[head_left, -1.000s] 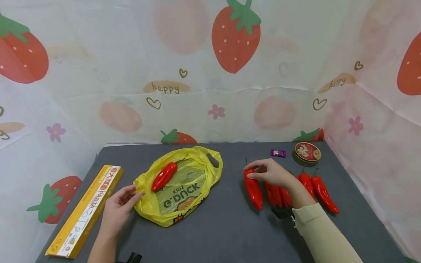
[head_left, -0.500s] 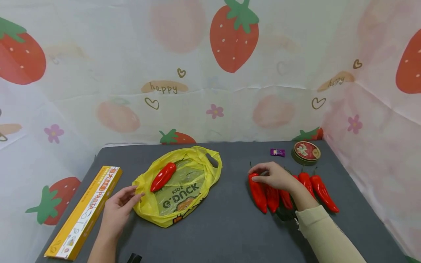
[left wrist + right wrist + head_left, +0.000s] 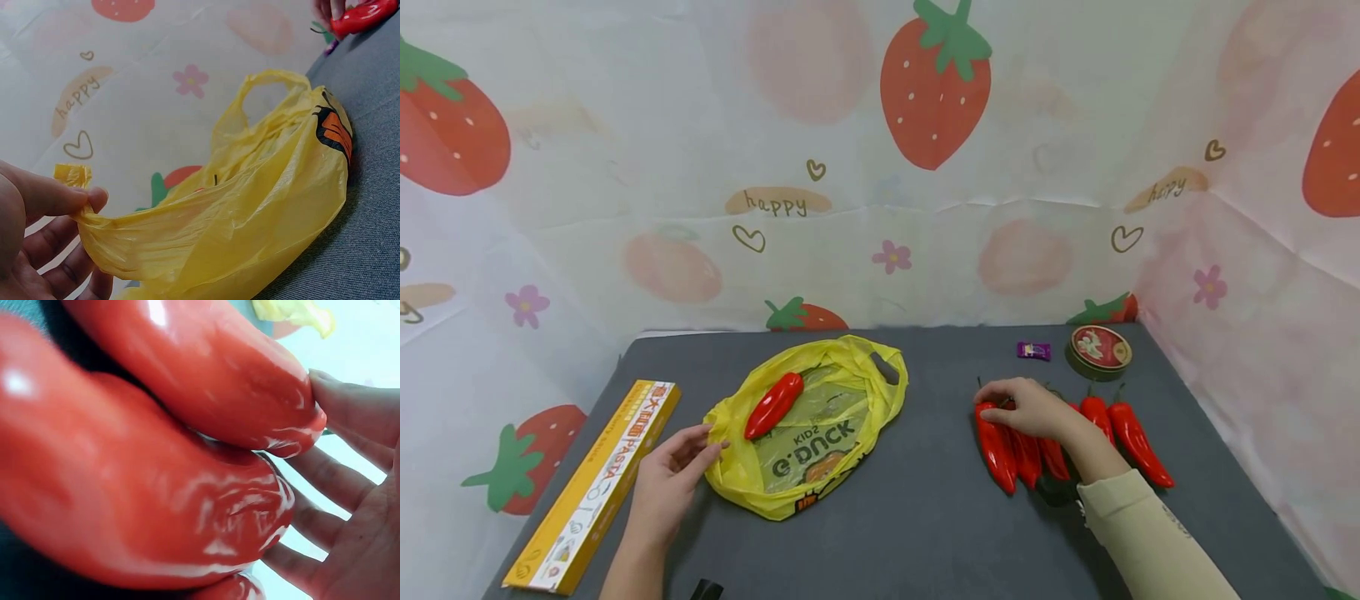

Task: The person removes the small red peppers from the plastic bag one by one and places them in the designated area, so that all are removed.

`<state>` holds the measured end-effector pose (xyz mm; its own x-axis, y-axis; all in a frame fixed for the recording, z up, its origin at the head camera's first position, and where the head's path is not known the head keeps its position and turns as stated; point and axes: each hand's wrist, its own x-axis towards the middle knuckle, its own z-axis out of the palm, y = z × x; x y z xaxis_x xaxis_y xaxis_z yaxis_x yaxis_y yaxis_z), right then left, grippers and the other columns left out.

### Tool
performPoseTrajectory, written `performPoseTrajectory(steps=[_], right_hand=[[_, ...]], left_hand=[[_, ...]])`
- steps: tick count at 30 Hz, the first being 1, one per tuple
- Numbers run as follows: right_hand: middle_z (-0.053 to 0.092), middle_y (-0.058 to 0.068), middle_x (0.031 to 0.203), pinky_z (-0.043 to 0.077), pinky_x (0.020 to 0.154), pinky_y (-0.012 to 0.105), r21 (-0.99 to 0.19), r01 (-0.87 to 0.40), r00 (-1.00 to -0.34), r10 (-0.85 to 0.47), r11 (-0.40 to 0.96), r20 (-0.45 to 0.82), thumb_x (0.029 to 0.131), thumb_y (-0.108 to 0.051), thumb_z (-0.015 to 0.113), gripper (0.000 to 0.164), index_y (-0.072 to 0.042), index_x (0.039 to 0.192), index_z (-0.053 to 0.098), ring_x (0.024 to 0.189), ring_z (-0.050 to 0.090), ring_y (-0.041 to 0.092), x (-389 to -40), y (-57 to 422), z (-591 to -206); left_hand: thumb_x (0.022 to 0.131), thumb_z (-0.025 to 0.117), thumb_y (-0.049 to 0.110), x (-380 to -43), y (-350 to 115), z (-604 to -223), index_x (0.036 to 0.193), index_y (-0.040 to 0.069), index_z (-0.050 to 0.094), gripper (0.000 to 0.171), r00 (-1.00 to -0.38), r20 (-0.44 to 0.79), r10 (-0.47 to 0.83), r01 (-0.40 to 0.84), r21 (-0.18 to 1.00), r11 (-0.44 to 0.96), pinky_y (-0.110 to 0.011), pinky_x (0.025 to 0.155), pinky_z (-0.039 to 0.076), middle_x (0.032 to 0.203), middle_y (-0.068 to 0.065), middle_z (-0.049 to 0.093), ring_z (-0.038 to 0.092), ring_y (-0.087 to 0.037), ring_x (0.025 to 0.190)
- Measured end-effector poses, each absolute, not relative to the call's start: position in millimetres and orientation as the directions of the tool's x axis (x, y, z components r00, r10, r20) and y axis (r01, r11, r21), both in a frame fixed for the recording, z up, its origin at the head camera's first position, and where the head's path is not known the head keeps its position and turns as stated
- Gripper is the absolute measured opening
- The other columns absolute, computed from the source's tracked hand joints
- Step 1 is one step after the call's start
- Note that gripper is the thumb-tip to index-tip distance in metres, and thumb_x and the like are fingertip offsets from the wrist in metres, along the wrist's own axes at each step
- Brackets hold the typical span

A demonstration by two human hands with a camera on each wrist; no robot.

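Observation:
My left hand (image 3: 658, 492) pinches the left edge of a yellow plastic bag (image 3: 741, 487) between thumb and forefinger; the left wrist view shows a gathered tip of the bag (image 3: 250, 219) poking out above the thumb. One red chili pepper (image 3: 773, 406) lies in the bag's opening. On the right, my right hand (image 3: 1037, 410) pinches another red chili pepper (image 3: 1000, 462) near its stem end. That held pepper (image 3: 212, 369) lies alongside a second pepper (image 3: 137, 481) in the right wrist view. My hand and forearm partly cover the row of peppers behind.
Two more red peppers (image 3: 1138, 446) lie right of my right forearm. A round red-lidded tin (image 3: 1100, 350) and a small purple wrapped candy (image 3: 1033, 351) are at the back right. A long yellow pasta box (image 3: 591, 487) lies along the grey table's (image 3: 880, 550) left side.
My right hand has moved the pepper to the right and slightly nearer me, up against the other peppers. My left hand and the bag have stayed put.

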<state>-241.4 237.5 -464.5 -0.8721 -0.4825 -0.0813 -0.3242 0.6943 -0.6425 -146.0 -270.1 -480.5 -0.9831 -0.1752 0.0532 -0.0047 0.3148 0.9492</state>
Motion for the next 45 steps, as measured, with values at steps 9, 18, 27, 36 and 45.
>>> performPoseTrajectory(steps=[9, 18, 27, 36, 45], right_hand=[[0.070, 0.002, 0.117, 0.051, 0.097, 0.051, -0.641, -0.304, -0.888, -0.453, 0.705, -0.078, 0.099, -0.028, 0.066, 0.027, -0.013, 0.122, 0.070, 0.110, 0.062, 0.025, -240, 238, -468], [0.070, 0.002, 0.115, 0.052, 0.097, 0.050, -0.628, -0.322, -0.891, -0.452, 0.708, -0.053, 0.098, -0.025, 0.068, 0.026, -0.012, 0.121, 0.071, 0.110, 0.064, 0.026, -238, 237, -469], [0.070, 0.004, 0.117, 0.053, 0.095, 0.048, -0.620, -0.342, -0.884, -0.466, 0.706, -0.042, 0.096, -0.025, 0.070, 0.029, -0.014, 0.123, 0.070, 0.108, 0.065, 0.024, -241, 240, -468], [0.066, 0.004, 0.130, 0.046, 0.105, 0.056, -0.598, -0.403, -0.851, -0.524, 0.693, -0.034, 0.093, -0.032, 0.074, 0.036, -0.015, 0.123, 0.070, 0.125, 0.057, 0.032, -240, 229, -472], [0.067, 0.003, 0.122, 0.050, 0.098, 0.053, -0.547, -0.388, -0.874, -0.484, 0.741, -0.035, 0.088, -0.031, 0.080, 0.037, -0.016, 0.120, 0.070, 0.115, 0.060, 0.029, -236, 231, -471]], left_hand=[[0.099, 0.067, 0.020, -146, -271, -481, 0.132, 0.000, 0.061, 0.039, -0.981, 0.056, -0.184, -0.003, 0.951, 0.308, -0.015, 0.078, 0.055, 0.102, 0.014, 0.066, 0.068, -0.005, 0.097], [0.099, 0.067, 0.019, -146, -271, -481, 0.132, -0.001, 0.060, 0.039, -0.981, 0.062, -0.186, 0.005, 0.955, 0.296, -0.015, 0.078, 0.055, 0.102, 0.013, 0.066, 0.068, -0.004, 0.096], [0.098, 0.068, 0.020, -146, -269, -480, 0.131, 0.000, 0.061, 0.039, -0.979, 0.058, -0.196, -0.005, 0.952, 0.306, -0.015, 0.077, 0.055, 0.101, 0.015, 0.065, 0.066, -0.002, 0.094], [0.098, 0.068, 0.022, -145, -270, -478, 0.133, 0.001, 0.060, 0.041, -0.980, 0.034, -0.195, -0.027, 0.954, 0.299, -0.015, 0.079, 0.055, 0.102, 0.011, 0.065, 0.067, -0.006, 0.098], [0.098, 0.068, 0.022, -145, -270, -477, 0.132, 0.001, 0.061, 0.041, -0.981, 0.047, -0.189, -0.013, 0.953, 0.302, -0.015, 0.078, 0.055, 0.102, 0.012, 0.066, 0.067, -0.004, 0.096]])
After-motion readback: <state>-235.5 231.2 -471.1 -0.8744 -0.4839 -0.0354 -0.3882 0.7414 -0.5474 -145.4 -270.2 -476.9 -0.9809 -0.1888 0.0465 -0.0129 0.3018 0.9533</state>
